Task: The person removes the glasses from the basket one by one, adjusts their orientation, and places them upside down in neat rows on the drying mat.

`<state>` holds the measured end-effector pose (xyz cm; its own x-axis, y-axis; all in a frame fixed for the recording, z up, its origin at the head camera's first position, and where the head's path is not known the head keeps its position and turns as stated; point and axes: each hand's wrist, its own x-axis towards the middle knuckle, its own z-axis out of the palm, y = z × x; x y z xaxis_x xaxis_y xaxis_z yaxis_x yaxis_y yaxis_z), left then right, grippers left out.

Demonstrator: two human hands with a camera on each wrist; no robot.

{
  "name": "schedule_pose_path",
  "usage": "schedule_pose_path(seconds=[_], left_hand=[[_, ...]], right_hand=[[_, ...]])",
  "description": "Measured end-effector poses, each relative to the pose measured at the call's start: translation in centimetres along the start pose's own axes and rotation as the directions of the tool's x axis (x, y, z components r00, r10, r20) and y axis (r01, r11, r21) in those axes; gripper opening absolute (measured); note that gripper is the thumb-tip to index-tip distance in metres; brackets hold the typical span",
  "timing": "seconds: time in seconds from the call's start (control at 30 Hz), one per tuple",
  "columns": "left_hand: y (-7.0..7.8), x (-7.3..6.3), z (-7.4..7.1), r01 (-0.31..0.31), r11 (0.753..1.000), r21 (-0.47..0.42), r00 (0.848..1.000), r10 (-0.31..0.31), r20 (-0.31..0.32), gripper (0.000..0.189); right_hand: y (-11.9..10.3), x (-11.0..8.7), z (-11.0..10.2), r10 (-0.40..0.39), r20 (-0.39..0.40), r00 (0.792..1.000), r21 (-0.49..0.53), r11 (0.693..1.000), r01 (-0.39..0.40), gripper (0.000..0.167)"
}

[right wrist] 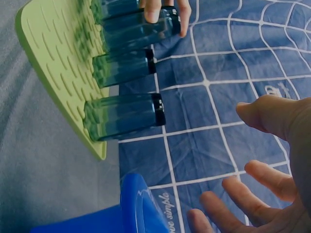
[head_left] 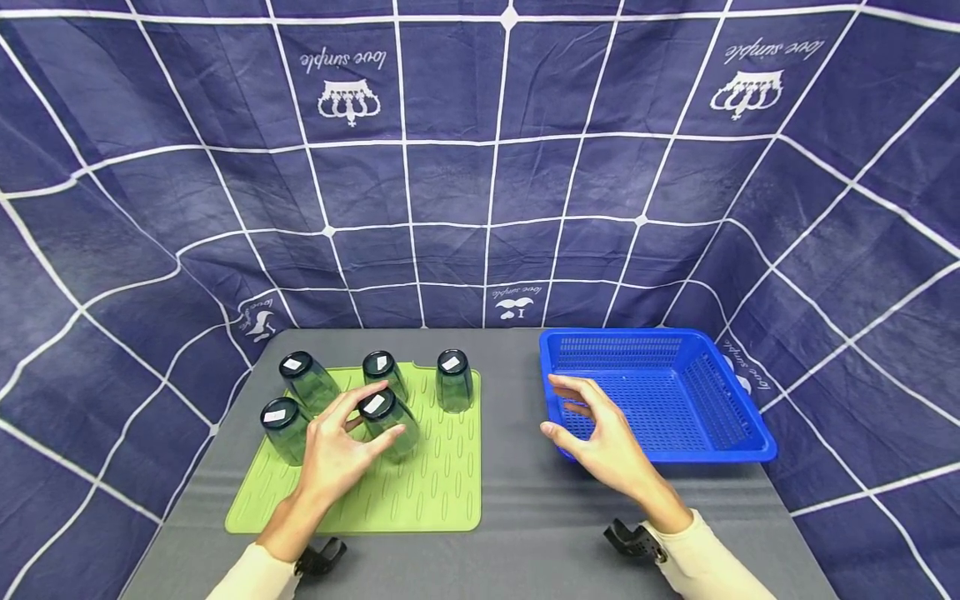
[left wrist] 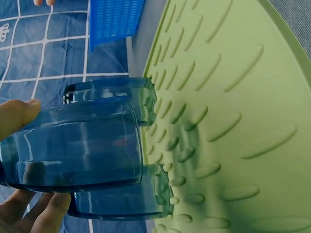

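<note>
Several blue-green drinking glasses stand upside down, dark bases up with white labels, on a green ridged drying mat (head_left: 442, 492). My left hand (head_left: 337, 450) holds one glass (head_left: 401, 437), thumb on one side and fingers on the other. In the left wrist view, the rim of this held glass (left wrist: 92, 145) appears slightly off the mat. Behind it stand a glass (head_left: 390, 372) and, farther right, another glass (head_left: 454, 383). Left of the hand are a rear glass (head_left: 315, 385) and a front glass (head_left: 285, 433). My right hand (head_left: 607, 442) holds nothing, fingers spread and relaxed, near the blue basket's left front corner.
A blue plastic basket (head_left: 738, 455) with perforated walls sits on the right side of the grey tabletop (head_left: 517, 508). Dark blue cloth (head_left: 450, 183) with white grid lines hangs behind the table and along both sides.
</note>
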<state>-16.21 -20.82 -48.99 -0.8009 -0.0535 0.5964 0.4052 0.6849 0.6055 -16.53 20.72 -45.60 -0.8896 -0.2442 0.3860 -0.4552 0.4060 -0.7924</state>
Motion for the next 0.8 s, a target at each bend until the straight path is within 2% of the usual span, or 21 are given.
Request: schedule_pose_path(seconds=[0.47, 0.8], left_hand=[[-1.8, -0.2, -0.3, 0.071, 0.997, 0.041, 0.997, -0.072, 0.022, 0.078], [-2.8, 0.1, -0.2, 0.080, 0.995, 0.064, 0.996, -0.082, 0.020, 0.075]], right_hand=[[0.8, -0.6, -0.9, 0.015, -0.036, 0.999, -0.037, 0.999, -0.017, 0.062], [1.0, -0.6, -1.7, 0.030, -0.063, 0.998, -0.080, 0.996, -0.035, 0.063]])
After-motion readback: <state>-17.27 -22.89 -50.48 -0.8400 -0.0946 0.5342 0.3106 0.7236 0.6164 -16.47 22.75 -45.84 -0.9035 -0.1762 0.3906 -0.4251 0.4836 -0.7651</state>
